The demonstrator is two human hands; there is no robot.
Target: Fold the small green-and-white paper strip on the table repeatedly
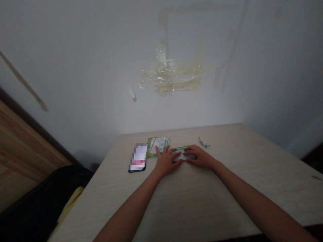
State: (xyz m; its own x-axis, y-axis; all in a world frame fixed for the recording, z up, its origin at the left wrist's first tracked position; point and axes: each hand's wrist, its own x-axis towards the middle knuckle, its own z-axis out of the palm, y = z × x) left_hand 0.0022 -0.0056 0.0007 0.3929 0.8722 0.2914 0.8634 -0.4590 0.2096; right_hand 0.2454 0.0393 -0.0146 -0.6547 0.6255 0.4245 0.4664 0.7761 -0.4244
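My left hand (165, 163) lies on the table with its fingers spread. Its fingertips touch the left part of a small flat piece (184, 155), grey-white with a green upper edge, which looks like a wrapper or packet. From the other side, my right hand (200, 157) rests its parted fingers on the same piece, covering much of its right part. Just beyond my left hand lies a flat green-and-white packet (152, 146), partly hidden by the fingers. What is printed on either piece is too small to read.
A phone (138, 157) with a pixelated screen lies left of the green packet. A small crumpled scrap (204, 142) is near the back right. The pale wooden table (186, 201) meets a wall (96, 84) bearing old tape (171, 75). Dark fabric (50, 198) is at the left.
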